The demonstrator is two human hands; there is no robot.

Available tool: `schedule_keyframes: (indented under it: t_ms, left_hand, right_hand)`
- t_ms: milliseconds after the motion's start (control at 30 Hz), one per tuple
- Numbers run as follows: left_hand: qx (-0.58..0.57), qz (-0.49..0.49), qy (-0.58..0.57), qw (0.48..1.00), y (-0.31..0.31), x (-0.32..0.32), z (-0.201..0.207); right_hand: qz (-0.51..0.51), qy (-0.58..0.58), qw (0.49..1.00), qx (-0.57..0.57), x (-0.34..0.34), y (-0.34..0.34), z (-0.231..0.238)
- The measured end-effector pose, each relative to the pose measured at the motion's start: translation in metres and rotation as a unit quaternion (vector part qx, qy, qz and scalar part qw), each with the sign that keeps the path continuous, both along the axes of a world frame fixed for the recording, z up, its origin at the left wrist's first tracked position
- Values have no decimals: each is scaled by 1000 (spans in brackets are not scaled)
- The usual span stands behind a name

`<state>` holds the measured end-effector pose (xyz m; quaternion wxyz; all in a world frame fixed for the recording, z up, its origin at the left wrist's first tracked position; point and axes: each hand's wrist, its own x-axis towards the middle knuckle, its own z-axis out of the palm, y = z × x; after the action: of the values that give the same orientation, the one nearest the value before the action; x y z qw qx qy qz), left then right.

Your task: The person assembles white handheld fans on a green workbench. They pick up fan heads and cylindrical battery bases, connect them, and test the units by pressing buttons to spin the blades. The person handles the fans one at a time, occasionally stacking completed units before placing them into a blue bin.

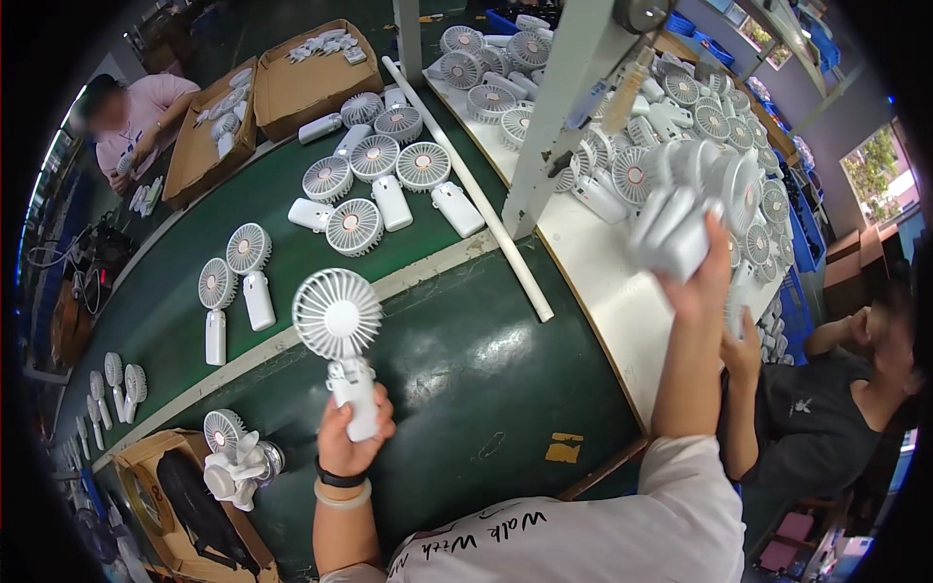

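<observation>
My left hand (pixel 345 445) is wrapped round the handle of a white handheld fan (pixel 338 316), held upright above the green bench with its round grille on top. On the right, my right hand (pixel 705 272) grips several white handheld fans (pixel 673 225) bunched together, their handles toward me. Motion blurs this bunch, so I cannot count them. It is over the edge of a large pile of similar fans (pixel 714 121) on a white tabletop (pixel 617 291). Several more fans (pixel 374 160) lie across the green bench beyond my left hand.
A white pole (pixel 476 194) lies along the bench beside a grey metal post (pixel 544 126). Cardboard trays (pixel 321 73) stand at the far left near a person in pink (pixel 146 112). A cardboard box (pixel 146 534) is at lower left. A co-worker in dark clothes (pixel 807 418) is close on my right.
</observation>
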<state>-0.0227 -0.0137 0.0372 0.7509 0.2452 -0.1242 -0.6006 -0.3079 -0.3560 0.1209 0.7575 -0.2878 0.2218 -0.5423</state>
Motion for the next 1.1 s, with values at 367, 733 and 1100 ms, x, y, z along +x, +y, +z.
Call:
schedule_keyframes:
  t_ms: [367,733,1100]
  left_hand:
    - [4,25,-4,1000,-9,10,7]
    - [18,116,-52,992,8,26,2]
    - [99,205,-147,962,5,34,-43]
  right_hand:
    - [-26,321,947,-19,19,-266,16]
    - [-261,374,874,-164,-14,-215,20]
    - [-209,322,797,-466,144,85,-27]
